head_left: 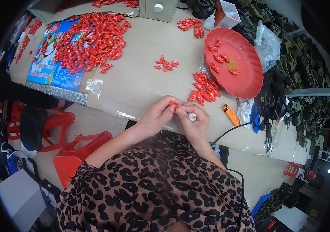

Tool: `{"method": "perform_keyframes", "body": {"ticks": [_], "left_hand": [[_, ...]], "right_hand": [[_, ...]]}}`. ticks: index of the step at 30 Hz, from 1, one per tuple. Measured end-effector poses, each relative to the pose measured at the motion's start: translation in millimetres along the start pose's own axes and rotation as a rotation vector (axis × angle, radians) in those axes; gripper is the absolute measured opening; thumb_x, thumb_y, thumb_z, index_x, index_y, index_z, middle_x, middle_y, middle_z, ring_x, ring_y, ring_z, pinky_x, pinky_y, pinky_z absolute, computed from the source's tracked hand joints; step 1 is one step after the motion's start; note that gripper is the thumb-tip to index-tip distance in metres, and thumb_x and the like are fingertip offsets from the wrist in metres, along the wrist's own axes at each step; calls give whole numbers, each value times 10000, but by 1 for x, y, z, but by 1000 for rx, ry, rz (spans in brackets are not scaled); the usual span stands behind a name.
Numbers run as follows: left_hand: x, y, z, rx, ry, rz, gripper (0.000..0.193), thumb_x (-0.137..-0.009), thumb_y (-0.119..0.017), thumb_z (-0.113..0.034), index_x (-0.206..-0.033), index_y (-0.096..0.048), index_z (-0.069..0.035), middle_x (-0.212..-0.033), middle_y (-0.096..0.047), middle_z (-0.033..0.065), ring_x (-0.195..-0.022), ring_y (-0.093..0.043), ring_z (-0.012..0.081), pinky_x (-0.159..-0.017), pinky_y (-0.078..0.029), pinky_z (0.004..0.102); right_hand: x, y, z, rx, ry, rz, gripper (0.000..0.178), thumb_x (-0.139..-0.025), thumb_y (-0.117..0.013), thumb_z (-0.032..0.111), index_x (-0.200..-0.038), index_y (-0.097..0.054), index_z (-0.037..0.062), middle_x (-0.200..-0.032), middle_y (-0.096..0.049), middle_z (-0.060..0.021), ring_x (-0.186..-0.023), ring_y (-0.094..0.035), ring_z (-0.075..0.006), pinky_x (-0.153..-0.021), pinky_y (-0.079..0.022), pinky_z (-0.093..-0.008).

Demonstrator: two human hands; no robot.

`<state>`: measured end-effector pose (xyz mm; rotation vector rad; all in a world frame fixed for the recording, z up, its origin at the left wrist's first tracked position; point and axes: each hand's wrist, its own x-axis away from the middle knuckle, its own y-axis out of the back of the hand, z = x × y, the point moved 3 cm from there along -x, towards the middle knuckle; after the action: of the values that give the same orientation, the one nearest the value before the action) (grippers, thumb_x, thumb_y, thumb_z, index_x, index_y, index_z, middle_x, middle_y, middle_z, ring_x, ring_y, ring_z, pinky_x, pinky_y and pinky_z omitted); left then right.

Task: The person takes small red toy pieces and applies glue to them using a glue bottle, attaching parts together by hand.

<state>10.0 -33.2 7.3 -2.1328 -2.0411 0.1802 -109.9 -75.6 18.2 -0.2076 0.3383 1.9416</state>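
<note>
Head view: two bare hands work together over the table [134,83], just inside its near edge.
Held figure [173,106]: small, glossy and red, with a lumpy outline; fingers cover much of it, so its full shape cannot be told.
Left hand [156,113]: grip nearly closed, thumb and fingers pinching the figure from its left.
Right hand [196,121]: grip closed too, thumb tip against the figure's right side; its curled fingers also hold a small white cylinder [192,117] with a yellowish end.
Figure to grip: between both hands' fingertips, raised above the tabletop.
Loose cluster [205,88]: similar red pieces beyond the right hand, beside a scalloped red dish [246,50] near the table's right end.
Large heap [91,42]: more red pieces, toward the table's far left corner, partly covering a blue printed sheet [58,79].
</note>
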Motion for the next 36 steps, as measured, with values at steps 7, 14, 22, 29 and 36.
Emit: {"method": "perform_keyframes", "body": {"ticks": [7,14,22,29,36], "left_hand": [[0,-1,3,-42,-74,12,209,-894,-364,-169,-1018,-436,-18,-862,-459,8,-718,-408,38,-642,-378,175],[-1,-1,4,-39,-66,6,208,-895,-365,-177,-1010,-434,-18,-844,-447,5,-701,-394,35,-629,-371,172],[-1,-1,3,-52,-77,8,220,-895,-368,-195,-1007,-436,-19,-831,-443,3,-694,-392,37,-625,-368,173],[0,-2,3,-46,-69,-5,206,-889,-367,-182,-996,-442,-24,-833,-450,2,-693,-395,35,-625,-369,174],[0,-3,1,31,-72,-29,190,-865,-371,-126,-963,-462,9,-864,-493,37,-791,-449,66,-713,-388,210]], "right_hand": [[0,0,3,8,-22,29,45,-721,-620,9,-738,-582,-8,-718,-555,-54,-658,-496,-106,-618,-390,-215],[0,0,1,2,-5,6,59,-705,-629,7,-748,-590,-4,-683,-553,-54,-623,-498,-114,-554,-386,-220],[0,1,-1,-14,5,13,62,-703,-627,3,-750,-588,-3,-690,-556,-58,-623,-500,-114,-559,-389,-218],[1,0,-2,-36,5,5,58,-703,-628,4,-742,-586,0,-686,-555,-54,-623,-501,-114,-561,-390,-216],[0,0,-4,-51,12,6,54,-704,-629,10,-734,-584,3,-681,-551,-53,-625,-498,-114,-566,-391,-219]]}}
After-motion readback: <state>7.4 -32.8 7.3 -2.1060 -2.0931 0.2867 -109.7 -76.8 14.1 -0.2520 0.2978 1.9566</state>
